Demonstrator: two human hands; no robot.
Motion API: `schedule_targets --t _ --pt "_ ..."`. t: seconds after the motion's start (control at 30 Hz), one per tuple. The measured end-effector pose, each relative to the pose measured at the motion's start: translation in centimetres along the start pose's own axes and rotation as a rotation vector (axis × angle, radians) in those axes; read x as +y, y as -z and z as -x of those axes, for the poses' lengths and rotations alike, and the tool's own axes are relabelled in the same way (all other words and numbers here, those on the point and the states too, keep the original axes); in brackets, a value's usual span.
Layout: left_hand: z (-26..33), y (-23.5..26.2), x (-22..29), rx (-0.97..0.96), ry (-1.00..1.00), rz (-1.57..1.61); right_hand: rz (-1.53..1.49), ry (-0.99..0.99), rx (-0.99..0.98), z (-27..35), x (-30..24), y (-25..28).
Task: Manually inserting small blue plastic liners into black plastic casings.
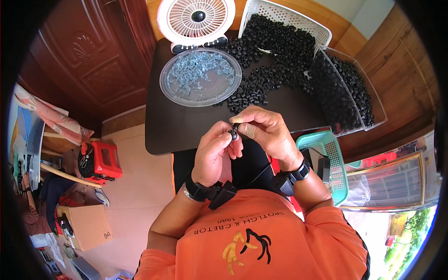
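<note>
My left hand [215,156] and my right hand [266,130] meet above the near edge of a dark table [177,130]. Together they pinch one small black ring-shaped part [234,133] between the fingertips. Both wrists wear black bands with small black devices. Beyond my hands lies a heap of several identical black parts [266,74]. A round clear tray [200,77] holds many small silvery pieces, far left of the heap.
A white basket [284,18] lies tipped at the back, spilling black parts. A clear bin [345,88] full of them stands right. A pink-white fan [196,18] stands behind the tray. A teal basket [329,158], red stool [100,161] and cardboard box [86,226] sit lower.
</note>
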State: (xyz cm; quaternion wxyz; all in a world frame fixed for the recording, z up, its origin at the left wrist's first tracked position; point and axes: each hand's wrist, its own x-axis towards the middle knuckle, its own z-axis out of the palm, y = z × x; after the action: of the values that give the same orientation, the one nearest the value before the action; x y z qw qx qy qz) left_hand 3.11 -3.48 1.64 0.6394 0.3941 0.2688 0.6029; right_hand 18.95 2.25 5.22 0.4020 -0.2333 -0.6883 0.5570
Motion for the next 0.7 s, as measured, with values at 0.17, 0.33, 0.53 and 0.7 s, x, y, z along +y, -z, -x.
schedule_targets --t 0.17,0.33,0.53,0.7 --pt "0.1 -0.1 0.4 0.028 0.011 -0.061 -0.007 0.0 0.007 -0.2 -0.1 0.4" --pt "0.2 0.2 0.4 0.025 0.015 -0.079 0.098 0.0 -0.033 -0.1 -0.8 0.7" --pt "0.2 0.4 0.4 0.01 0.016 -0.176 0.276 0.098 -0.079 -0.4 -1.5 0.5" --pt "0.2 0.7 0.0 0.017 0.013 -0.265 0.425 0.165 -0.101 -0.4 -1.7 0.7"
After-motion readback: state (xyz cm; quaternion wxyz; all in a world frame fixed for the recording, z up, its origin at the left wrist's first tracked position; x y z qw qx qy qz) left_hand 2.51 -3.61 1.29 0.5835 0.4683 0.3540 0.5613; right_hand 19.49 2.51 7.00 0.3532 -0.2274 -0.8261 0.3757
